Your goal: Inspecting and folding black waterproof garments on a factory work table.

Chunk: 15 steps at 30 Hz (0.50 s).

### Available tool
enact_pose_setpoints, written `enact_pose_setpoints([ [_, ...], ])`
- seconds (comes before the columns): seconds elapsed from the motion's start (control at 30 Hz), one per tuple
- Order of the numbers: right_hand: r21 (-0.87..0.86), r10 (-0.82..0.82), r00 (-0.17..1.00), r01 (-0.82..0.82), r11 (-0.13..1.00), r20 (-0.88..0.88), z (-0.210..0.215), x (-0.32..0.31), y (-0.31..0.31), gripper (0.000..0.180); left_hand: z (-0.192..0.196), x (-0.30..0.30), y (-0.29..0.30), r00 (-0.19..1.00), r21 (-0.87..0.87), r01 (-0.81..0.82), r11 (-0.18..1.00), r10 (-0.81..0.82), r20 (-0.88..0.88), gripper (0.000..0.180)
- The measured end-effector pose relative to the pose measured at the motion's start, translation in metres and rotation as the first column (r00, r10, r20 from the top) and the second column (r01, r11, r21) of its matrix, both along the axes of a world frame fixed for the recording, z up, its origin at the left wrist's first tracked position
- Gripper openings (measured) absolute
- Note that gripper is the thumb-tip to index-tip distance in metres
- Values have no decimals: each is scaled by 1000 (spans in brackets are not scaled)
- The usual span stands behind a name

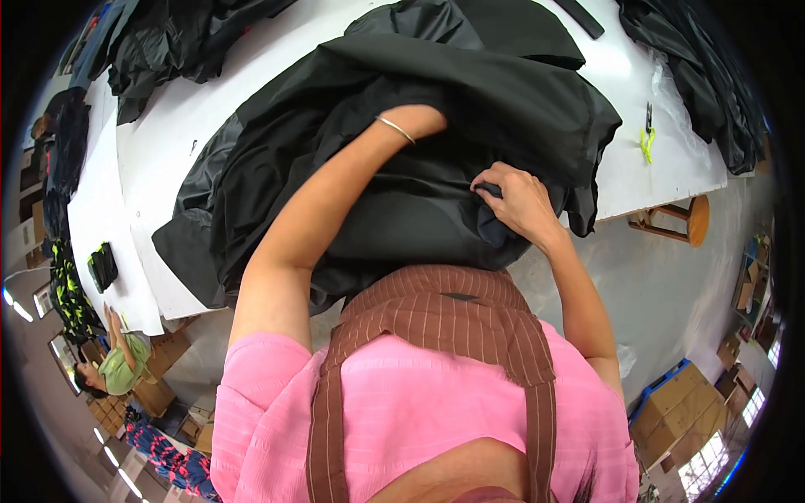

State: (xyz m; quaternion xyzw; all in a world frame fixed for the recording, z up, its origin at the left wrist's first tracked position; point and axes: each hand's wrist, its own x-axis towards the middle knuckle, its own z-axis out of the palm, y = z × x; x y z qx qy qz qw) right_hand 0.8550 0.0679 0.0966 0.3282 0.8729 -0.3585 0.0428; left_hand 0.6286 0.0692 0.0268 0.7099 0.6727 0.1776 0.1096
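Observation:
A large black garment (377, 226) of smooth, slightly shiny cloth lies bunched over the table edge right in front of me. My left hand (426, 121), with a thin bangle at the wrist, reaches under a fold of it; the fingers are hidden inside the cloth. To its right, my right hand (518, 199) is closed with thumb and fingers pinching a dark bit of the garment's cloth near the front edge.
The white table (134, 176) bears more dark garments (189, 50), a small black bundle (102, 267), and small snips (648, 126) with a yellow-green tie. A wooden stool (696, 221) stands right; cardboard boxes (675, 411) sit behind. A person in green (124, 366) works at left.

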Motion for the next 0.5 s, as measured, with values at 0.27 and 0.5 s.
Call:
enact_pose_setpoints([
  [0.27, -88, 50, 999, -49, 995, 8, 3, -9, 10, 14, -38, 19, -11, 965, -174, -25, 984, -22, -260, 49],
  [0.5, -386, -302, 944, 232, 893, -130, -18, -13, 47, 63, -73, -20, -33, 993, 35, 115, 993, -114, -36, 48],
])
